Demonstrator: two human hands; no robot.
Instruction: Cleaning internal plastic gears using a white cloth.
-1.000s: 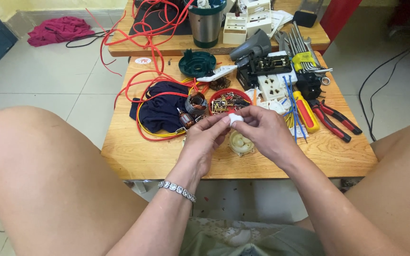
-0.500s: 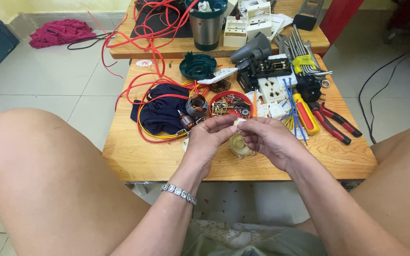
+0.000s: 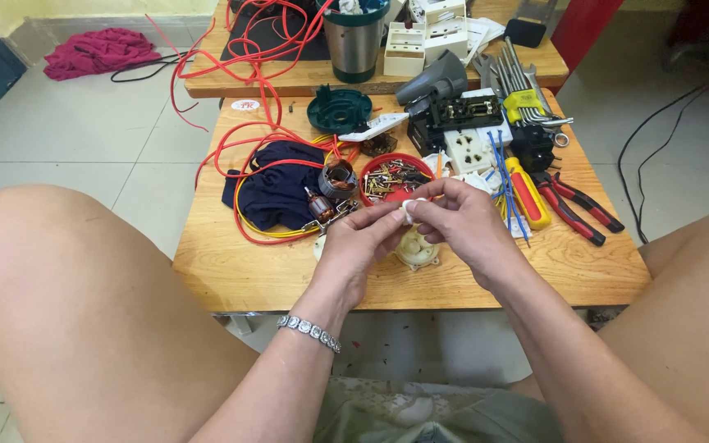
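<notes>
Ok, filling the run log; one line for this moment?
left hand + right hand: pinching small white part | above low wooden table

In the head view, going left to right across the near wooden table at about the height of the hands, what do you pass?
Dark blue cloth ringed by red wire → motor armature → left hand → small white part pinched by both hands → right hand → yellow-handled screwdriver → red-handled pliers.

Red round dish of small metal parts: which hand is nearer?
Right. The right hand is just below the red round dish; the left hand sits lower, further left.
</notes>
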